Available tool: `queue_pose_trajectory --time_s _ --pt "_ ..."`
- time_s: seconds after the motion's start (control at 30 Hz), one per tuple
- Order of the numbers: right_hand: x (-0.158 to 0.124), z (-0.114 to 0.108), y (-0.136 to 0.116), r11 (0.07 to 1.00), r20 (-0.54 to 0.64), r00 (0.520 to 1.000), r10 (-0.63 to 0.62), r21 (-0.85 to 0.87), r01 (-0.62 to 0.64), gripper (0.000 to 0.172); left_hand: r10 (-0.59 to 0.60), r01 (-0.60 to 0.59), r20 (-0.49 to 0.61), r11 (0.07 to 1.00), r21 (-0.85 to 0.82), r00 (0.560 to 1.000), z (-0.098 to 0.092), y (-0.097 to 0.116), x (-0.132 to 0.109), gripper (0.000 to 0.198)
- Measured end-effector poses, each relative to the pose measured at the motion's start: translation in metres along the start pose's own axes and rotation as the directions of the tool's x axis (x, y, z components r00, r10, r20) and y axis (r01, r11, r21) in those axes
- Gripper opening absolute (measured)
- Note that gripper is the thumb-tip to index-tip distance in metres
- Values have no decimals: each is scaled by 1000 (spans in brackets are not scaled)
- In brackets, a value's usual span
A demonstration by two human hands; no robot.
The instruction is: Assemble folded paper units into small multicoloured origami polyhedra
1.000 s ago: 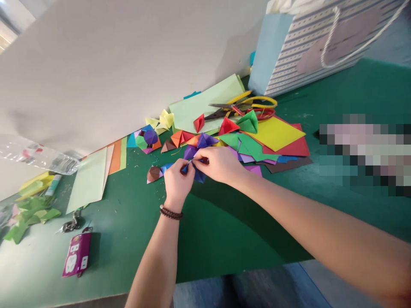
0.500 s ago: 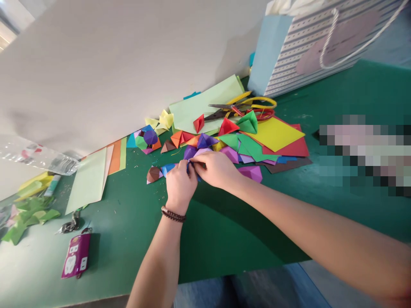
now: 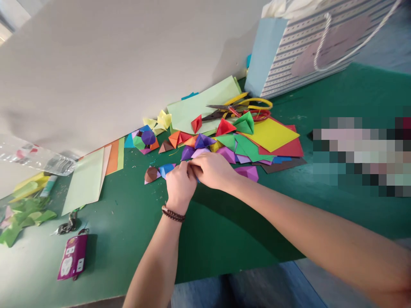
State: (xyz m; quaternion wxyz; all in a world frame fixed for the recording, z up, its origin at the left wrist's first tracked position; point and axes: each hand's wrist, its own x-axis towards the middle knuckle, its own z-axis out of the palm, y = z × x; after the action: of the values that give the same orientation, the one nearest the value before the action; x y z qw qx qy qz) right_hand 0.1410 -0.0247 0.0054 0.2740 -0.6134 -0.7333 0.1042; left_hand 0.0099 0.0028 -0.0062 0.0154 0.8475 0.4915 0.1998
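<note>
My left hand (image 3: 181, 186), with a brown beaded bracelet at its wrist, is closed with thumb and fingers pinched. Fingertip to fingertip with it is my right hand (image 3: 213, 171), also closed in a pinch. Both hold a small blue folded paper piece; only a sliver of it shows beneath my fingers. Just left of my left hand lie a blue folded paper piece (image 3: 166, 170) and a brown one (image 3: 150, 174). Beyond my knuckles is a row of folded paper pieces, among them a purple one (image 3: 204, 141) and a red one (image 3: 225, 127).
Scissors (image 3: 257, 103) lie on pale green paper (image 3: 189, 113) at the back, near yellow paper (image 3: 272, 134). A striped paper bag (image 3: 289, 64) stands back right. On the left are paper sheets (image 3: 85, 179), a purple pouch (image 3: 73, 256) and a plastic bottle (image 3: 41, 158). A blurred patch covers the right.
My right hand's fingers have curled down closer against my left fingertips, and less of the blue paper shows. The whole view has shifted slightly; the objects on the table lie as before.
</note>
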Motion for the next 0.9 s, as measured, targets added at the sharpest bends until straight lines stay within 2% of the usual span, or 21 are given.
queue_pose_trajectory --time_s 0.13,0.27,0.37,0.43,0.5,0.6,0.7,0.77,0.8,0.83,0.9 --pt "0 1 0 998 -52 998 27 66 -23 25 -31 28 -35 996 -89 999 -3 -1 2 19" --pt "1 -3 6 971 -125 983 133 213 -104 26 -147 103 -90 922 -373 985 -5 -2 3 17" --pt "2 -7 12 942 -95 966 242 263 -211 25 -223 187 14 780 -597 975 -1 -2 2 21" --pt "3 -7 15 925 -85 954 287 284 -253 24 -229 223 84 691 -688 970 4 -3 1 19" --pt "3 -6 17 914 -79 952 296 313 -258 23 -223 224 98 657 -720 970 9 -5 0 16" --pt "1 -4 18 899 -54 964 259 379 -220 24 -231 209 66 676 -707 971 14 -8 -1 18" --pt "0 -4 18 900 -37 977 210 397 -179 23 -222 212 72 706 -676 972 14 -8 -2 20" --pt "0 -5 19 910 -32 979 202 374 -176 19 -240 239 98 676 -697 966 12 -6 -2 21" --pt "0 -5 20 913 -38 977 212 365 -184 18 -268 266 121 618 -740 956 11 -4 -2 22" --pt "1 -6 21 912 -49 972 228 361 -195 18 -296 298 158 521 -799 942 10 -2 -1 22" --pt "1 -7 23 897 -83 958 275 381 -224 20 -320 357 269 259 -897 908 8 1 -1 22"
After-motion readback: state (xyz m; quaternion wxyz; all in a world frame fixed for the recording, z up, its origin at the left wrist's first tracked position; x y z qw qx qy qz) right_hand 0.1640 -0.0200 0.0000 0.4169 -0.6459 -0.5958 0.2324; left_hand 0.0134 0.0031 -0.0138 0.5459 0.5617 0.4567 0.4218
